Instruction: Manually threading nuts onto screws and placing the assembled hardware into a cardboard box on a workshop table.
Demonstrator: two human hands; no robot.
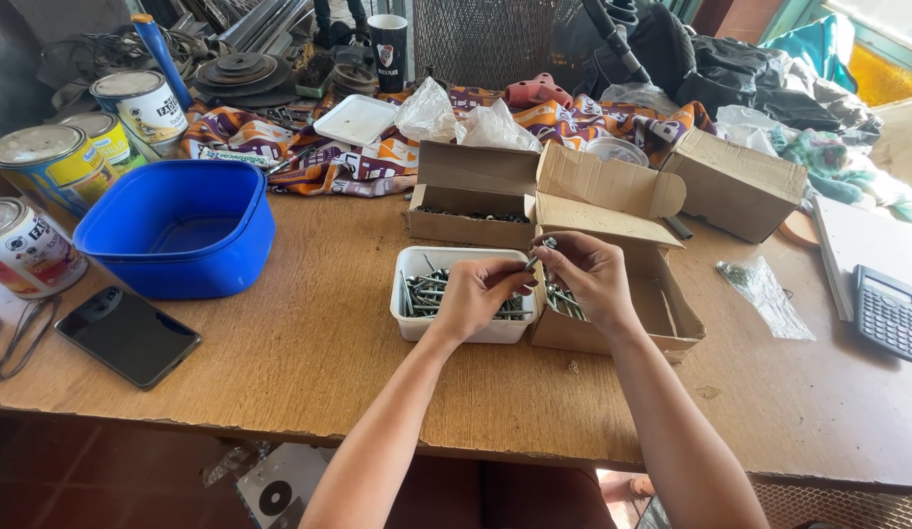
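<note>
in the head view, the left hand (473,297) is hovering over a white plastic tub (417,325) full of long metal screws (424,292), its fingers curled in and pinching one end of a single screw (534,258). the right hand (585,276) is meeting it just above the tub's right edge, fingertips closing on the same screw, while more screws are showing bunched under its palm; whether it is gripping those i cannot tell. the held screw is sitting tilted between both hands, above the gap where the tub is touching an open cardboard box (662,312). behind the tub, a second open cardboard box (468,227) is holding dark small hardware. a closed cardboard box (735,184) is lying further right. on the wooden table (309,362), a blue plastic basin (182,227) is standing well left of the tub, with a black phone (128,335) near the front edge, paint tins (45,167) along the left, a small clear bag (765,294) and a calculator (887,312) off to the right
</note>
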